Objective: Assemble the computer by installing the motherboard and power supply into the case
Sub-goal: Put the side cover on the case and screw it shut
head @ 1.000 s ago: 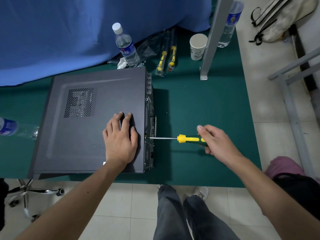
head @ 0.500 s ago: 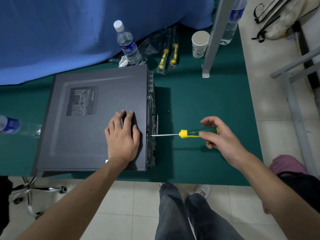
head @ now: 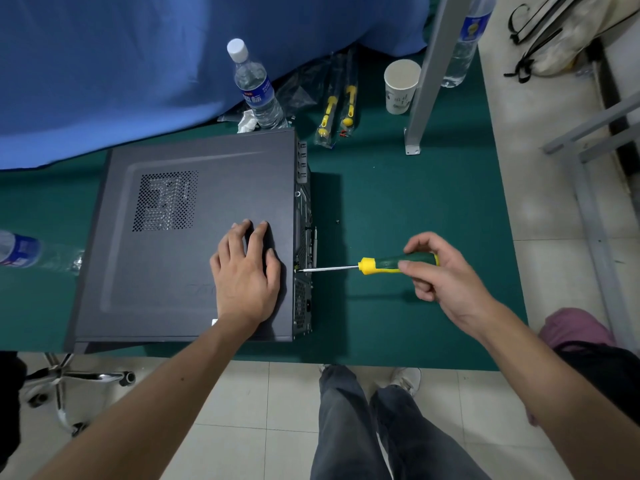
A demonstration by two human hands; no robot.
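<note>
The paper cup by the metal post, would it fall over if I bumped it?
Probably yes. The paper cup stands upright and looks empty from above, so it is likely very light and would tip or slide easily. Its base is narrower than its rim, which makes tipping likelier. On its side it would probably roll across the green table.

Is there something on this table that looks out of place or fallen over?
Yes. A water bottle lies on its side at the table's left edge, beside the computer case, while another bottle stands upright. A tiny dark speck, possibly a loose screw, lies near the case.
</note>
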